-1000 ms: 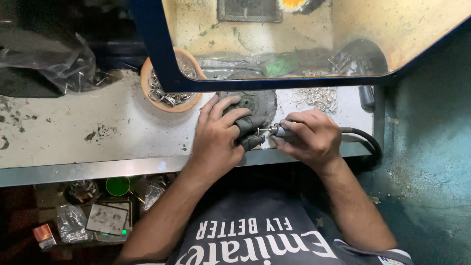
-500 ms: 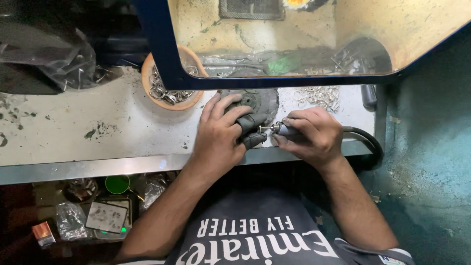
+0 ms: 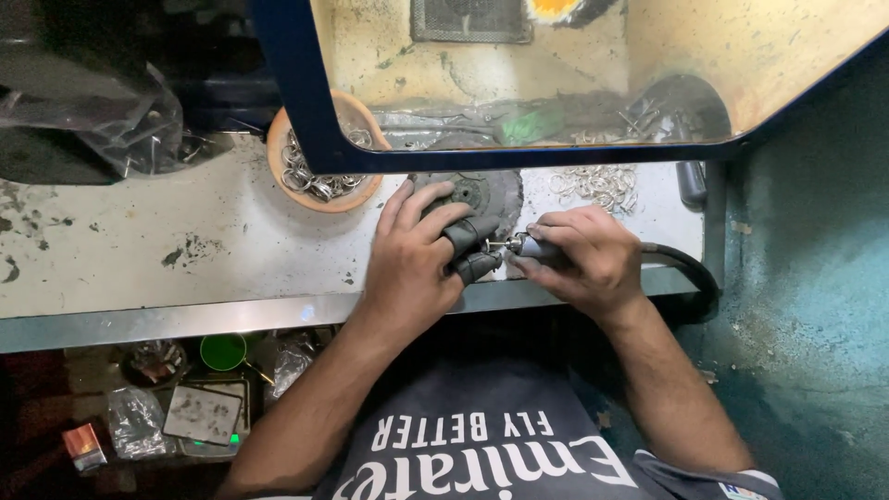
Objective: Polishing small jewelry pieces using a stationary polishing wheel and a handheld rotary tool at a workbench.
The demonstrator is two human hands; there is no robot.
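Two hands meet — stained grey workbench, teal wall.

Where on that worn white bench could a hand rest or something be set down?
The bare stretch of the stained white benchtop, left of the left hand and below the orange bowl of metal rings. Around the right hand it's crowded: dark round pad, loose rings.

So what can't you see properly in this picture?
Head view:
- The little piece pinched in the left hand: hidden by dark finger covers, too small to tell.
- The tool tip: tiny, partly hidden by the right hand.
- The bowl of metal rings: its back is covered by the blue frame.
- Behind the cloudy window: blurred.
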